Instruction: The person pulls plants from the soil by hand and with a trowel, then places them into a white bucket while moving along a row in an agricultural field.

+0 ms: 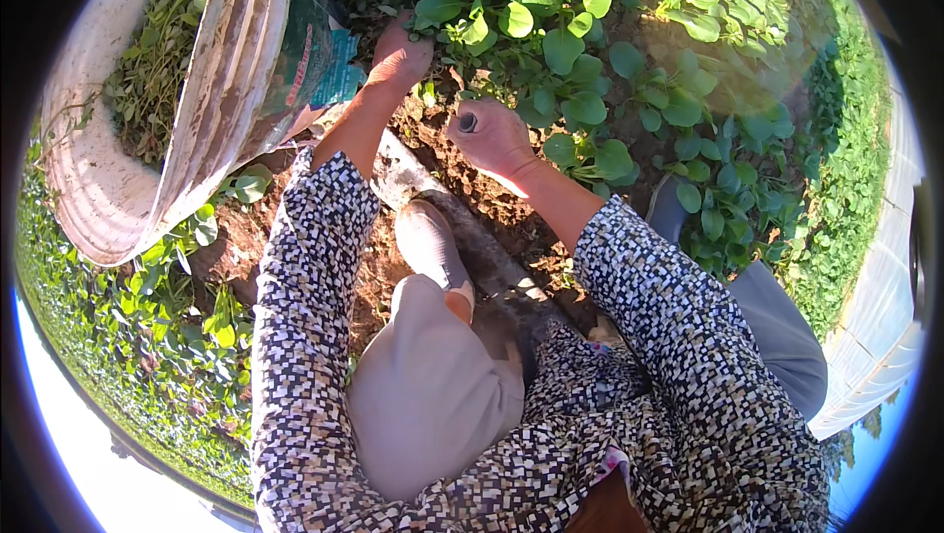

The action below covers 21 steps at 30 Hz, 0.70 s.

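Observation:
My left hand (pixel 401 53) reaches down at the edge of the leafy green plants (pixel 565 46), right of the bucket. Its fingers are hidden among leaves and shadow, so what they touch cannot be made out. Closer to me and to the right, my right hand (pixel 497 140) is closed in a fist over the brown soil (pixel 462 179). The round, dark-rimmed end of a handle (pixel 468 123) shows at the top of that fist; the rest of it is hidden. A dirty white ribbed bucket (pixel 224 71) leans at the left, holding a heap of picked greens (pixel 162 66).
A teal printed bag or label (pixel 334 66) lies against the bucket's right side. My shoe (pixel 430 243) stands on the soil below my hands, and a dark shoe (pixel 669 207) is among plants at the right. Low crops (pixel 147 356) spread at left; pale sheeting (pixel 875 287) borders the right.

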### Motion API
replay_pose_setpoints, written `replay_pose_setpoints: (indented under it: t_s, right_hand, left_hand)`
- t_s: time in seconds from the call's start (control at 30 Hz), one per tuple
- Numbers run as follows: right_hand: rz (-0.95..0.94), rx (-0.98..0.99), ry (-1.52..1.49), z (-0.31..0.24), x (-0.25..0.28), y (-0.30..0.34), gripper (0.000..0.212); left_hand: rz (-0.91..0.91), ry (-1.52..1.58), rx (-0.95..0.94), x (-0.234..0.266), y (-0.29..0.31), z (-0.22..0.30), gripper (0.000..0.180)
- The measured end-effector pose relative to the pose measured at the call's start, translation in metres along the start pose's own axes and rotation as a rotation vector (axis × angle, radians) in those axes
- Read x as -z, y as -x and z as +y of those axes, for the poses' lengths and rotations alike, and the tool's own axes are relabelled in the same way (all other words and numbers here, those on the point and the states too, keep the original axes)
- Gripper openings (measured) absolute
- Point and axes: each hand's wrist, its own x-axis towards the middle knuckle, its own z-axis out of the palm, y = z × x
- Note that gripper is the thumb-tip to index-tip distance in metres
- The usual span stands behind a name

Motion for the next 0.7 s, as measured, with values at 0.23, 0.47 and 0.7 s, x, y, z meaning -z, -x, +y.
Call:
replay_pose_setpoints:
  t_s: [0.23,0.47,0.7]
  right_hand:
    - [0.075,0.0,-0.231,0.013,0.022,0.074,0.024]
    - [0.195,-0.151,-0.353,0.021,0.025,0.102,0.025]
    - [0.09,-0.167,-0.129,0.016,0.032,0.087,0.023]
  left_hand:
    - [-0.011,0.968,0.271,0.031,0.028,-0.073,0.047]
    - [-0.054,-0.024,-0.068,0.012,0.039,-0.043,0.068]
    - [-0.259,-0.758,-0.027,-0.028,0.039,0.065,0.091]
